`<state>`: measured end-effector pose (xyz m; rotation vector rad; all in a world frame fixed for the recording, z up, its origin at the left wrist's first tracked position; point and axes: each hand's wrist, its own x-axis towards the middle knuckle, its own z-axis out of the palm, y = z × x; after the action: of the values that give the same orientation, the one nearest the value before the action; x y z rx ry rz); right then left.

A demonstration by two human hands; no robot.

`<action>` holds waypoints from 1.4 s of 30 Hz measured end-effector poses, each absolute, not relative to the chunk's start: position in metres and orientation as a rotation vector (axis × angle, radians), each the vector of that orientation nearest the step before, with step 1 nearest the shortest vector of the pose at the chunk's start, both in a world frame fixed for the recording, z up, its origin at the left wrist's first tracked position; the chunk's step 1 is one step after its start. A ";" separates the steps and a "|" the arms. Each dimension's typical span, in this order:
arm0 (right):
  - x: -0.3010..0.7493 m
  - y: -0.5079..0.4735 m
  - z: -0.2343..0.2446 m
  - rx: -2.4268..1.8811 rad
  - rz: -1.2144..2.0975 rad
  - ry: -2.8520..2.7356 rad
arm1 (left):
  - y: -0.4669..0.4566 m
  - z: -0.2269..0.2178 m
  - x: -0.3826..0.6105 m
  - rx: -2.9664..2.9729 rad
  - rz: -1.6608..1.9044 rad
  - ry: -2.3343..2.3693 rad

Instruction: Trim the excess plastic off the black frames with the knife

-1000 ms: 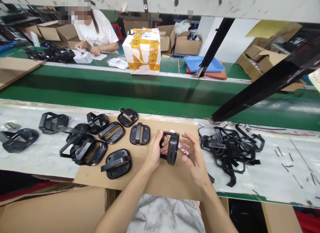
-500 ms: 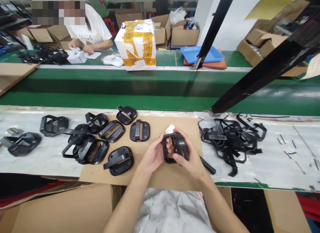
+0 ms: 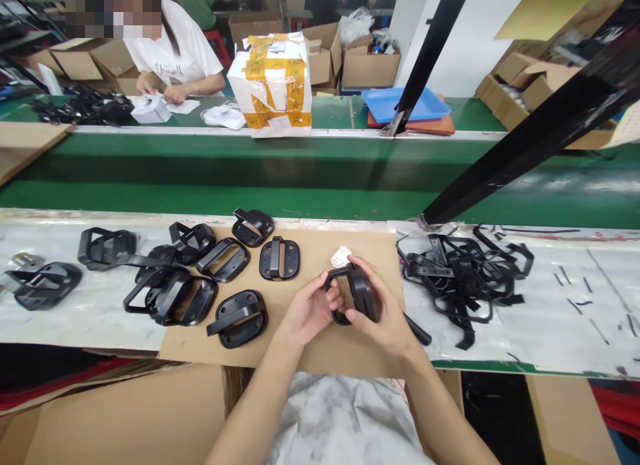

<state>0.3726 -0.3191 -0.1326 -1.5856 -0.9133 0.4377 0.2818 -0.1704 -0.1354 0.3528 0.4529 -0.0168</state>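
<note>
In the head view, the black bracket (image 3: 365, 294) is held up in front of the person, above a cardboard sheet (image 3: 300, 348). The left hand (image 3: 306, 313) grips it from nine o'clock, thumb on the rim and fingertips in the opening. The right hand (image 3: 381, 310) is clamped on it from three o'clock, thumb at the near edge, fingers wrapping the far side.

Reckoned from the held piece, a crumpled white paper (image 3: 341, 256) lies just beside it at eleven, and a dark handle (image 3: 418, 329) pokes out past the right wrist at four. At three sits a tangled pile of black strips (image 3: 445, 273). One loose bracket (image 3: 281, 258) rests toward ten, another bracket (image 3: 238, 318) at nine, and a cluster of brackets (image 3: 175, 297) beyond it. A taped white box (image 3: 273, 85) stands well away at eleven; a co-worker (image 3: 180, 48) sits between ten and eleven.
</note>
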 end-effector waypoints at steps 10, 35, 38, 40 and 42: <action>0.363 -0.314 -0.132 -1.673 0.400 -0.902 | -0.175 -0.146 0.280 1.098 0.343 0.478; 0.360 -0.318 -0.135 -1.439 0.548 -0.745 | -0.163 -0.135 0.275 0.462 -0.007 0.431; 0.364 -0.320 -0.137 -1.452 0.601 -0.762 | -0.168 -0.136 0.275 0.373 0.005 0.448; 0.366 -0.320 -0.138 -1.444 0.616 -0.777 | -0.171 -0.135 0.275 0.359 0.048 0.445; 0.365 -0.321 -0.139 -1.413 0.646 -0.769 | -0.173 -0.132 0.275 0.361 0.079 0.451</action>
<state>0.3654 -0.3210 -0.1390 -1.4128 -0.7687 0.6461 0.2749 -0.1735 -0.1325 0.3611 0.4507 0.0785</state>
